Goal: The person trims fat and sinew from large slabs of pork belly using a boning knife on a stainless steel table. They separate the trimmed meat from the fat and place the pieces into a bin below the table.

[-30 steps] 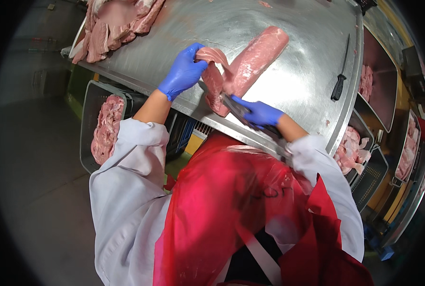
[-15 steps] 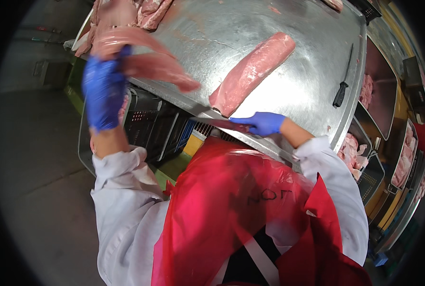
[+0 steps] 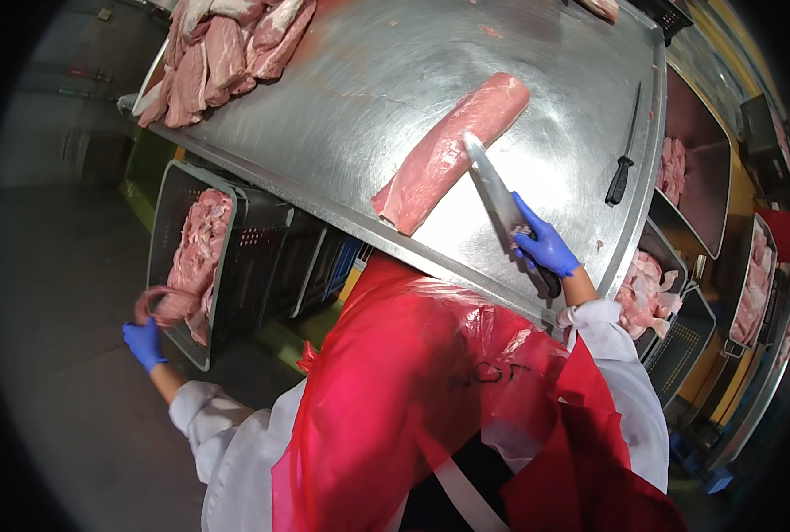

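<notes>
In my right hand [image 3: 547,248] is a knife [image 3: 498,191] with a broad, bright blade and a dark handle. Its tip reaches the side of a long, trimmed pork loin [image 3: 452,151] lying on the metal table [image 3: 359,62]. My left hand [image 3: 144,344] is stretched out low on the left, closed on one end of a curled strip of meat [image 3: 173,306]. That strip hangs at the outer rim of a dark crate [image 3: 240,208] with meat pieces [image 3: 202,253] inside. Both hands wear blue gloves.
More meat pieces [image 3: 226,53] are heaped on the table's far left corner. A second, thin knife [image 3: 621,177] lies along the right edge. Beyond that edge stand a deep bin [image 3: 709,168], a crate of pale trimmings [image 3: 645,288] and another tray of meat [image 3: 754,288].
My left hand has swung down and left with the strip, from above the table edge to the crate. My right hand has moved right, turning the knife so its blade points away over the table.
</notes>
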`<state>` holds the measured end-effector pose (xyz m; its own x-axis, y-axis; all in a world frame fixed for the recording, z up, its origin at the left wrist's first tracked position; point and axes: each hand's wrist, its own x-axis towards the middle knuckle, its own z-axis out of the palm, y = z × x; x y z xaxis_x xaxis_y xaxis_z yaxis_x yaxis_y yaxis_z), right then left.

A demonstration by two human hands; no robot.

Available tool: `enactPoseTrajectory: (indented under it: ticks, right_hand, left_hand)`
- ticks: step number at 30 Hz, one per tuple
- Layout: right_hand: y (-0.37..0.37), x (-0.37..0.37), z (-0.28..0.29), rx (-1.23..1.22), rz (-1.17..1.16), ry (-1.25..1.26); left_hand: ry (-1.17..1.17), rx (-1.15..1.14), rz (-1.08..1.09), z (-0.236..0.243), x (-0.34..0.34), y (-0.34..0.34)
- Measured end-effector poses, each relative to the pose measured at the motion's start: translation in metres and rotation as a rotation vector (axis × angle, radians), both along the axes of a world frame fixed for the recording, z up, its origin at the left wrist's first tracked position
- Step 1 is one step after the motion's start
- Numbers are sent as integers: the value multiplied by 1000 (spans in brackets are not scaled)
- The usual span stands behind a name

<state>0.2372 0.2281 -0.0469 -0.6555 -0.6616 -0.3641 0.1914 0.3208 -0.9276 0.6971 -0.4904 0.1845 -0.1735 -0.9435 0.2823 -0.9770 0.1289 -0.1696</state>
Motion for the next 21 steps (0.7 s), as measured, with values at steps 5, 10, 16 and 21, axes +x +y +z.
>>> enactPoseTrajectory:
  ticks: [5, 10, 16, 21]
  right_hand:
    - [17, 19, -1, -65, -344, -174]
    - [1, 37, 12, -105, -494, -126]
    - [33, 89, 57, -35, -694, -127]
    - [68, 149, 37, -115, -923, -173]
  left_hand:
    - [417, 276, -830, -105, -299, 226]
    - [-268, 772, -1111, -206, -501, 445]
    - [201, 1023, -1078, -265, -603, 400]
    - [1128, 2345, -230, -254, -578, 413]
